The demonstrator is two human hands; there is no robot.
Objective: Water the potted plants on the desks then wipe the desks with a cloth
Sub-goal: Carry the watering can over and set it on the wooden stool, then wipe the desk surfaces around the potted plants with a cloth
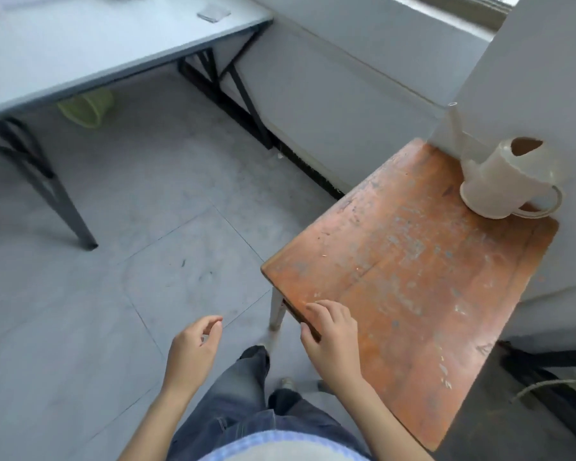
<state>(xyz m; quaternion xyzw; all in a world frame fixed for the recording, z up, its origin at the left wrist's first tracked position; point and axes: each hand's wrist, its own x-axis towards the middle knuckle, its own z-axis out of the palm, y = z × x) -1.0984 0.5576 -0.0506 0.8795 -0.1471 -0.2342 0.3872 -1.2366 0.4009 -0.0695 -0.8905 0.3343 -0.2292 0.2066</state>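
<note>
The cream watering can [499, 181] stands upright on the far right corner of the wooden counter [413, 277]. It sits close against the grey wall [529, 78], its thin spout rising toward the far side and its loop handle turned to the near right. It is well apart from both hands.

The right hand [333, 337] is at the opposite end, on the near left edge of that counter. Its fingers [316, 309] are bent over the worn orange top and the thumb is set against the dark side face, so it lightly grasps the edge. The forearm runs back to the body, low and nearly level with the top.

The left hand [190, 347] hangs free over the floor [147, 227], palm turned inward, fingers released and loosely curled around nothing.

Between the wooden counter's left corner and the white folding counter [80, 51] at the far left lies a broad stretch of grey tiled floor. A green basket [87, 106] lies tipped under the white one. The wooden counter's right side is shut in by the wall, and a pale cable [546, 385] trails past its near right corner.
</note>
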